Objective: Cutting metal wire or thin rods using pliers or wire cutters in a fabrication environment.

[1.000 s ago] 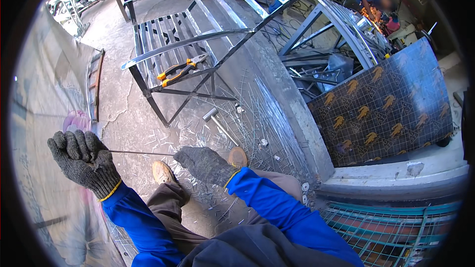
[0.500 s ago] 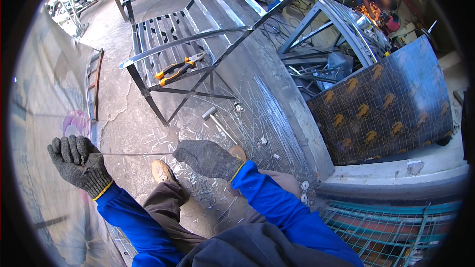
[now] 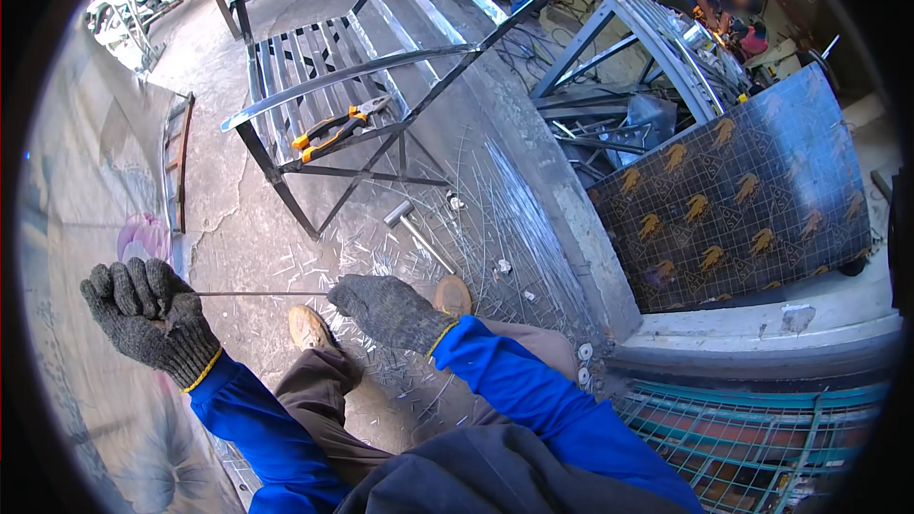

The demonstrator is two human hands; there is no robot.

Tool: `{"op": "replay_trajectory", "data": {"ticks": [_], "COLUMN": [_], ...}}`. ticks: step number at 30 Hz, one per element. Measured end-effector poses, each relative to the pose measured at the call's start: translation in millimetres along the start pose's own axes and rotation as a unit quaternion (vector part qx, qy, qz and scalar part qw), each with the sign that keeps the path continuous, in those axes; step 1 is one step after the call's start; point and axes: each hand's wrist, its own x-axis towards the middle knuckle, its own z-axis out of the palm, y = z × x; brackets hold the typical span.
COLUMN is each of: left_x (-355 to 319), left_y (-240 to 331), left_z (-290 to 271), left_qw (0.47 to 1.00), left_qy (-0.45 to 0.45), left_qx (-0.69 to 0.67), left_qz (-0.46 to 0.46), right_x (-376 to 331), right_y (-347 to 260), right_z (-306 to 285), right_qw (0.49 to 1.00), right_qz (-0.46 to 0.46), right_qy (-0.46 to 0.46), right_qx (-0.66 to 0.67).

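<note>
A thin, straight metal rod (image 3: pixel 262 294) stretches level between my two gloved hands, above the littered floor. My left hand (image 3: pixel 148 312), in a dark grey knitted glove, is closed in a fist around the rod's left end. The right hand (image 3: pixel 388 312), gloved alike, is closed over the other end with its back turned up, so the fingertips are hidden. Beyond them, combination pliers (image 3: pixel 338 129) with orange and black handles lie on the slatted seat of a metal bench frame (image 3: pixel 286 95). A hammer (image 3: pixel 419 236) rests on the floor past my right hand.
Cut wire pieces and long thin rods (image 3: pixel 528 219) litter the concrete. A patterned dark board (image 3: pixel 733 200) leans at the right, near a low ledge (image 3: pixel 752 328). Green wire mesh (image 3: pixel 762 438) lies lower right. A grey cloth sheet (image 3: pixel 95 181) hangs left. A person (image 3: pixel 719 0) works far right.
Both hands, still holding the rod, have shifted slightly left. Orange sparks beside the far person have died away. The pliers and hammer stay where they were.
</note>
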Motion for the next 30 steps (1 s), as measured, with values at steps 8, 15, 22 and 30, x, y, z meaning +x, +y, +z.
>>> {"op": "replay_trajectory", "data": {"ticks": [8,15,22,30], "left_x": [0,4,10,-6], "left_y": [3,11,-5,-81], "left_z": [1,-5,-42,4], "left_qw": [0.998,1.000,0.999,0.952], "left_qy": [0.040,-0.013,0.031,0.168], "left_qx": [0.026,-0.014,-0.041,0.246], "left_qz": [0.033,0.009,-0.014,-0.075], "right_x": [0,0,-1,5], "right_y": [-13,-9,-13,-20], "right_z": [1,-1,-10,-18], "right_qw": [0.997,0.999,0.993,0.981], "right_qz": [-0.017,-0.020,-0.104,-0.022], "right_qy": [-0.022,-0.015,0.036,0.186], "right_qx": [-0.066,-0.021,-0.050,0.049]}}
